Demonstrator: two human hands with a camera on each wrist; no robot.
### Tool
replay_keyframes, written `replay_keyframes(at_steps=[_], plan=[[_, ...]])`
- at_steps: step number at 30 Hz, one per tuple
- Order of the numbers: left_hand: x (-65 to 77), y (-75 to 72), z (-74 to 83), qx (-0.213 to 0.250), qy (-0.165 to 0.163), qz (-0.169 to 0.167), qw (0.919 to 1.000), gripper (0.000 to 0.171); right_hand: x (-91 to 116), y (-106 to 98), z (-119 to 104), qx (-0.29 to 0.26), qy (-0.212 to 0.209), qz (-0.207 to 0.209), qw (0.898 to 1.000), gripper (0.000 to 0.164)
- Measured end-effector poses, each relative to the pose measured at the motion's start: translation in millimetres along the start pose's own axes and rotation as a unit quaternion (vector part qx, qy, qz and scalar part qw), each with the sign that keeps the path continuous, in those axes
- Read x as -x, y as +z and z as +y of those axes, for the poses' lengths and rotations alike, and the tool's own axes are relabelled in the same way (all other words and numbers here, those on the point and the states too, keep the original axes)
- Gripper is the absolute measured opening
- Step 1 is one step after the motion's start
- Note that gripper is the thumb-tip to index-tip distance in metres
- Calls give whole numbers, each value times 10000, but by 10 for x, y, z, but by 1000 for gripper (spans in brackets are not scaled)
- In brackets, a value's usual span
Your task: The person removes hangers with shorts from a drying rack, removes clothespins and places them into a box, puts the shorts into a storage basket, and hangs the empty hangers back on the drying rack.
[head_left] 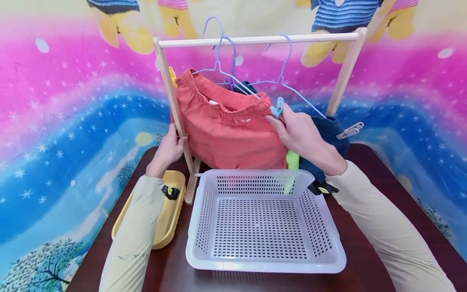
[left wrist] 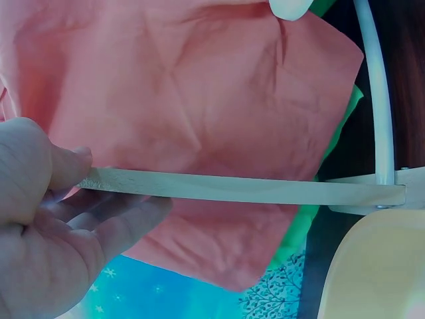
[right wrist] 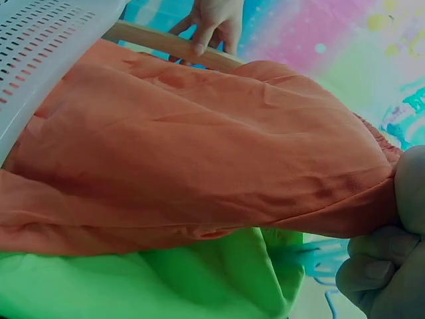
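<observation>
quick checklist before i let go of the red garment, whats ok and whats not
1. Rack steadied: ok, the left hand pinches the left post.
2. Red garment supported: ok, the right hand pinches its upper right corner.
3. Front hanger's hook seated: not ok, its bend shows above the rail, apart from it.
4. Light blue clip biting cloth: cannot tell, it sits at that corner but its tip is obscured.
5. Yellow clip biting cloth: cannot tell, it only shows beside the left end.
</observation>
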State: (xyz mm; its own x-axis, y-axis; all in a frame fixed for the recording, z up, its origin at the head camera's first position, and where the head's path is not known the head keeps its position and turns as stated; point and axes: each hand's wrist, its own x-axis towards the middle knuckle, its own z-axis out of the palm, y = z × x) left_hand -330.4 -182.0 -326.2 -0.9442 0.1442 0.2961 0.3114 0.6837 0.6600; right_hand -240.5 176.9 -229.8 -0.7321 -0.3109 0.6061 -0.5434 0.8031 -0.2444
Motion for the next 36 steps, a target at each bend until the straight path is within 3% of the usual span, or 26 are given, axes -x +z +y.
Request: replay_keyframes(at_steps=[8, 21, 28, 32, 36], plan=[[19, -3, -11, 25, -59, -30, 10000, 45, 143, -110, 111, 4, 0, 221, 9998, 31], [40, -24, -12, 38, -80, -116, 9999, 47, 329, -150, 355, 88, -671, 1210, 9903, 26], [63, -56, 55, 84, -285, -266, 9992, 48, 424, -193, 531, 194, -1026, 1506, 9831, 58], [81, -82, 108, 111, -323, -345, 9988, 64, 467, -230, 632, 314, -1142, 1630, 9795, 63], [116, -113, 173, 276, -276, -188, 9991, 71, 531, -257, 731, 372, -1271, 1682, 9768, 66]])
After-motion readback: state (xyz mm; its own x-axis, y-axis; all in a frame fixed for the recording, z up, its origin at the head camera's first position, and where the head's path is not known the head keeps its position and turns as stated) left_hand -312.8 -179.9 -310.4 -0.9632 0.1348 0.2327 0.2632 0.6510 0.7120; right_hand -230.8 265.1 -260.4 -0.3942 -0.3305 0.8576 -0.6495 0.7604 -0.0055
